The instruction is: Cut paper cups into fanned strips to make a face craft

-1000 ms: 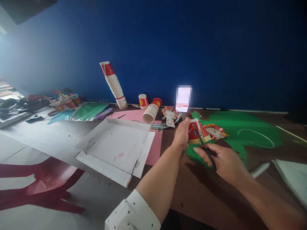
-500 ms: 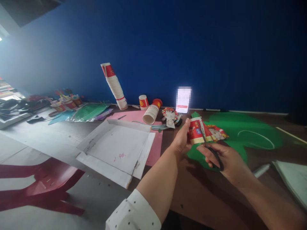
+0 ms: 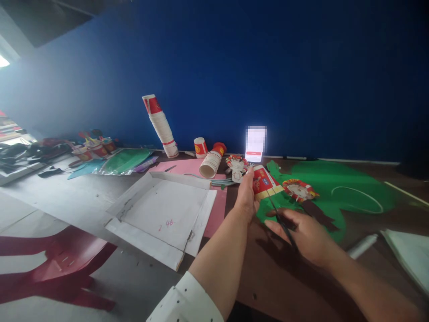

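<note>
My left hand point(image 3: 247, 193) is closed on a red and white paper cup point(image 3: 264, 182), gripping its left side. Black-handled scissors point(image 3: 284, 227) are in my right hand point(image 3: 306, 235), their blades pointing up at the cup's lower, yellow-banded edge. Whether the blades touch the paper, I cannot tell. Just right of the cup, a round flower-like piece cut from a paper cup point(image 3: 300, 190) lies on green sheet material point(image 3: 355, 179). Another cut cup piece point(image 3: 237, 167) sits behind my left hand.
A white shallow box point(image 3: 157, 210) lies left over pink paper point(image 3: 219, 210). Behind are a tall leaning cup stack point(image 3: 162, 127), a lying stack point(image 3: 210, 165), a single cup point(image 3: 200, 146) and a lit phone point(image 3: 255, 145). A red chair point(image 3: 73, 250) stands lower left.
The cup and my left hand have shifted left. My right hand has lowered the scissors from the cup's middle to its lower edge, uncovering more of the flower-like piece.
</note>
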`<state>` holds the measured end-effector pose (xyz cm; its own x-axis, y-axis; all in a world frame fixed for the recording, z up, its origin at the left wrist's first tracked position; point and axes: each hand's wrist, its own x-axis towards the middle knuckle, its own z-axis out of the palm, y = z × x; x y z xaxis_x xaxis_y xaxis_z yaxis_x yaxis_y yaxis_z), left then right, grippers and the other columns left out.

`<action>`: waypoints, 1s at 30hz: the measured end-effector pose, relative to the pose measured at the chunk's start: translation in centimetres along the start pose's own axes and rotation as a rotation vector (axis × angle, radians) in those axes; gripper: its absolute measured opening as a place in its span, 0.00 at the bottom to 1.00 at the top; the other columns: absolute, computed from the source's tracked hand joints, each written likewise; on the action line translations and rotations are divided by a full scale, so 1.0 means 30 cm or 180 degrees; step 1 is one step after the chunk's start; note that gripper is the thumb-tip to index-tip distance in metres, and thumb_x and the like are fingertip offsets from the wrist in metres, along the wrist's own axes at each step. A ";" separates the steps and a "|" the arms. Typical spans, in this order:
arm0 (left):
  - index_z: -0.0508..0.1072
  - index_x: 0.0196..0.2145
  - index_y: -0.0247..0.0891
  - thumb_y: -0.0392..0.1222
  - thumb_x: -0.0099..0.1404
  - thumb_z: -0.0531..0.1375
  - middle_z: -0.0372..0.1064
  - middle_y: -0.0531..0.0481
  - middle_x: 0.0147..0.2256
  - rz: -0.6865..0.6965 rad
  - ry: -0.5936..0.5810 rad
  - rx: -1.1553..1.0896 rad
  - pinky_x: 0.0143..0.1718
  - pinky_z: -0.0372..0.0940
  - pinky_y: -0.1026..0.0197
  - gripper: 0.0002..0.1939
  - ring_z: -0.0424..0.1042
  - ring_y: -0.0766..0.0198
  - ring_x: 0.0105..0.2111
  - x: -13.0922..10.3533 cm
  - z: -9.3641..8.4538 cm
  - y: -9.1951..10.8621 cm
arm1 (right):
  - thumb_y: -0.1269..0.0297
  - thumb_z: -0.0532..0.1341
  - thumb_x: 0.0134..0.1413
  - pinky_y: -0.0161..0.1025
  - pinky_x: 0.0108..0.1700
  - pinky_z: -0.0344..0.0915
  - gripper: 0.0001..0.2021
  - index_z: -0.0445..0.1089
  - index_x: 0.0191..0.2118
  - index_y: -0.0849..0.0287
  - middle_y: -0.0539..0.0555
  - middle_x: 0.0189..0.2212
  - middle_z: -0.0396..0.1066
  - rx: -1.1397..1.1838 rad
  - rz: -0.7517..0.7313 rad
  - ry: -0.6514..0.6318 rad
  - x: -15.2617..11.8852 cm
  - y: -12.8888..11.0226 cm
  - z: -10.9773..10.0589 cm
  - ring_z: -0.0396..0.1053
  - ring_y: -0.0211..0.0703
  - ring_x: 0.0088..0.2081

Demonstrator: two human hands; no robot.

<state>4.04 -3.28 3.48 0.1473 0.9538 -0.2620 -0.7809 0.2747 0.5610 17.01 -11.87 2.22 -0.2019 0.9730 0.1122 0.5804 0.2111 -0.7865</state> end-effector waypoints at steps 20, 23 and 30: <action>0.73 0.47 0.38 0.57 0.63 0.64 0.77 0.43 0.43 0.0328 -0.0242 0.0072 0.52 0.72 0.48 0.22 0.78 0.50 0.48 0.044 -0.035 -0.047 | 0.50 0.64 0.56 0.40 0.42 0.72 0.15 0.80 0.42 0.52 0.51 0.36 0.83 -0.0128 0.0127 0.0061 0.001 0.000 0.005 0.79 0.52 0.40; 0.73 0.46 0.38 0.57 0.63 0.64 0.77 0.42 0.43 0.0307 -0.0237 0.0098 0.52 0.72 0.48 0.22 0.77 0.49 0.48 0.049 -0.038 -0.048 | 0.50 0.64 0.56 0.39 0.42 0.72 0.15 0.80 0.43 0.52 0.51 0.37 0.83 -0.0078 0.0122 0.0034 0.001 -0.002 0.005 0.79 0.52 0.40; 0.73 0.46 0.39 0.58 0.62 0.65 0.77 0.43 0.42 0.0311 -0.0229 0.0142 0.51 0.72 0.48 0.23 0.78 0.49 0.48 0.059 -0.045 -0.053 | 0.44 0.62 0.56 0.40 0.42 0.72 0.19 0.79 0.42 0.52 0.52 0.36 0.83 -0.0078 0.0219 0.0041 0.000 -0.009 -0.001 0.79 0.53 0.41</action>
<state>4.72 -2.19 1.06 0.1162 0.9821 -0.1481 -0.7661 0.1836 0.6160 16.87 -11.92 2.44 -0.1507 0.9863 0.0665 0.6117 0.1459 -0.7775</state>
